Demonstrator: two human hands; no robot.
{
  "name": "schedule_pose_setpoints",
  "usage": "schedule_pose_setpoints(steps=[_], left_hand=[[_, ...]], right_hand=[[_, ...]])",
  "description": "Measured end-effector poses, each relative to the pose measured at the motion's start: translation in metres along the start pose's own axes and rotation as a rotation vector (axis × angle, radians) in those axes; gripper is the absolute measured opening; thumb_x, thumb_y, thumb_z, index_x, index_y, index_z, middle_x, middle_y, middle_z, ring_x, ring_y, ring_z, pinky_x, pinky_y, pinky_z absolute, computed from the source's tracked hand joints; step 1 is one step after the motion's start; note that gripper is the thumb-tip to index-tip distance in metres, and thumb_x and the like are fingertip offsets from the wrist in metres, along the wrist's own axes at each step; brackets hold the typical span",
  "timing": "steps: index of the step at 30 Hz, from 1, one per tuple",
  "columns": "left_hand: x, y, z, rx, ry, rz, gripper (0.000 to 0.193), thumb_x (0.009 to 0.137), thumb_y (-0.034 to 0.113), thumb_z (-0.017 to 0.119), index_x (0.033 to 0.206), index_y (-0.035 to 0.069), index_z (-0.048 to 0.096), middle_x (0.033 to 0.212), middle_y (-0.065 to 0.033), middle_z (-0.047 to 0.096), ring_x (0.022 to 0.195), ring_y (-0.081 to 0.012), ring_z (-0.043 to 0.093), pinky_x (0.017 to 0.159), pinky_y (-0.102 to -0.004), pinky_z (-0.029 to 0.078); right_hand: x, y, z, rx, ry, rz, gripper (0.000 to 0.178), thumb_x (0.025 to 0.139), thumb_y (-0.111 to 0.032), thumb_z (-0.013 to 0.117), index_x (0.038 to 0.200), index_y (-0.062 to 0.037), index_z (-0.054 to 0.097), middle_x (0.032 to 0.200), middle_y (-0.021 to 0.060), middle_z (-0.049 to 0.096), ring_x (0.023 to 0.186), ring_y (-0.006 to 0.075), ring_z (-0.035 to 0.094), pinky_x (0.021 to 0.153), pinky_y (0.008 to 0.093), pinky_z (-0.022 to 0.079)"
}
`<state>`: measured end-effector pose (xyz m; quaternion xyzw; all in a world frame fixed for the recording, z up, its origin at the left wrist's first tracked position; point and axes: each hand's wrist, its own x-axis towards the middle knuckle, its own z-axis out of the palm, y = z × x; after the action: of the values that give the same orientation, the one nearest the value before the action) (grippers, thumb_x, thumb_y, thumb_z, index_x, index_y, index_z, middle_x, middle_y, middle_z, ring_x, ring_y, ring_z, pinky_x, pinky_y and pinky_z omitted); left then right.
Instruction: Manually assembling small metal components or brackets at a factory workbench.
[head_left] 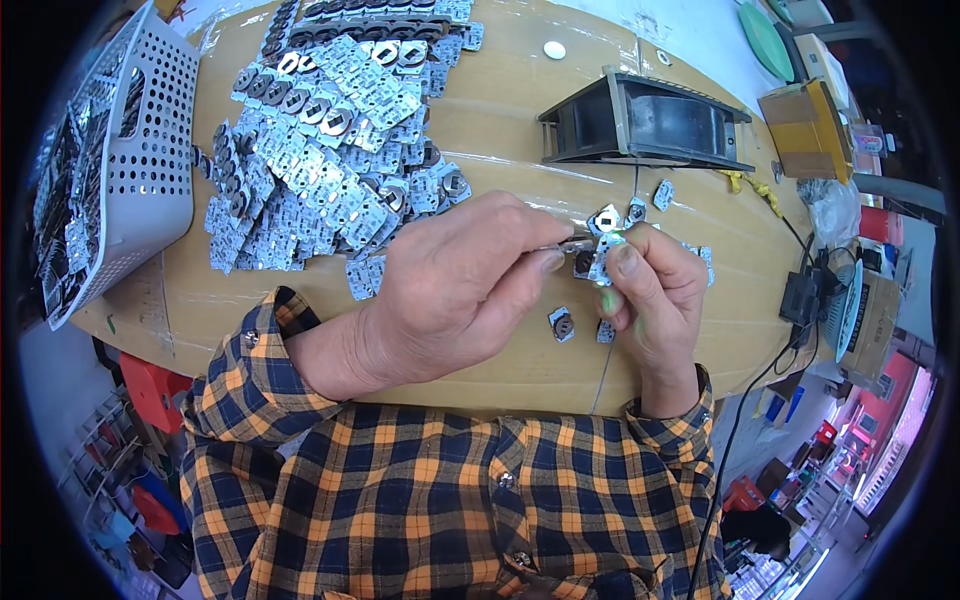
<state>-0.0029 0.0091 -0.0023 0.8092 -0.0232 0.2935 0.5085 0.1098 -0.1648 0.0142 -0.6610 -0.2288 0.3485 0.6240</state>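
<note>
My right hand (662, 290) pinches a small light-blue circuit board (600, 262) between thumb and fingers. Green light glows at the board's upper edge and on my fingertips. Close to its left side, my left hand (460, 275) is closed, thumb against forefinger, on a thin greyish piece (568, 243) with a dark end. That end reaches the board or lies just in front of it; I cannot tell which. Just beyond my fingers lies a board with a round holder (605, 219). A loose board with a dark round part (562, 324) rests on the table nearer me.
A large heap of circuit boards (320, 190) covers the table's left half. Left of it stands a grey perforated basket (150, 160). A black fan (650, 120) sits beyond my right hand. Cardboard boxes (805, 135), a black adapter (800, 297) and cables line the right edge.
</note>
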Motion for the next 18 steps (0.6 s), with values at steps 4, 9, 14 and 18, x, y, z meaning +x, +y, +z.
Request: schedule_pose_setpoints(steps=[4,9,14,18], left_hand=[[-0.001,0.0,0.0,-0.031,-0.027,0.072,0.025,0.075,-0.011,0.067,0.098,-0.004,0.066,0.082,-0.0132,0.067,0.066,-0.0198,0.065,0.058,-0.0271,0.05],[-0.001,0.005,-0.002,-0.104,-0.116,-0.006,0.022,0.077,-0.008,0.065,0.099,-0.004,0.066,0.082,-0.0128,0.067,0.067,-0.0173,0.065,0.057,-0.0257,0.049],[0.0,0.004,-0.004,-0.246,-0.122,-0.248,0.018,0.084,-0.005,0.063,0.102,-0.002,0.067,0.082,-0.01,0.067,0.07,-0.0118,0.065,0.058,-0.0224,0.049],[-0.002,0.004,-0.002,-0.326,-0.147,-0.309,0.017,0.086,-0.005,0.063,0.102,-0.002,0.067,0.082,-0.0074,0.066,0.07,-0.0095,0.064,0.058,-0.0209,0.048]], right_hand=[[0.001,0.0,-0.001,-0.036,-0.023,-0.046,0.026,0.097,-0.016,0.058,0.075,-0.0032,0.06,0.057,-0.0038,0.051,0.045,0.0007,0.039,0.042,0.018,0.029],[0.005,-0.005,-0.007,-0.363,0.04,-0.19,0.028,0.096,-0.014,0.056,0.072,0.0004,0.058,0.061,0.0009,0.052,0.05,0.0056,0.042,0.046,0.0215,0.03],[0.012,-0.001,-0.013,-0.571,-0.044,-0.534,0.015,0.086,-0.007,0.063,0.074,0.0018,0.063,0.062,0.0058,0.054,0.052,0.0148,0.048,0.049,0.0278,0.035],[0.01,-0.004,-0.01,-0.575,-0.081,-0.584,0.006,0.08,-0.004,0.068,0.077,0.001,0.067,0.061,0.0071,0.055,0.052,0.0187,0.052,0.049,0.0298,0.038]])
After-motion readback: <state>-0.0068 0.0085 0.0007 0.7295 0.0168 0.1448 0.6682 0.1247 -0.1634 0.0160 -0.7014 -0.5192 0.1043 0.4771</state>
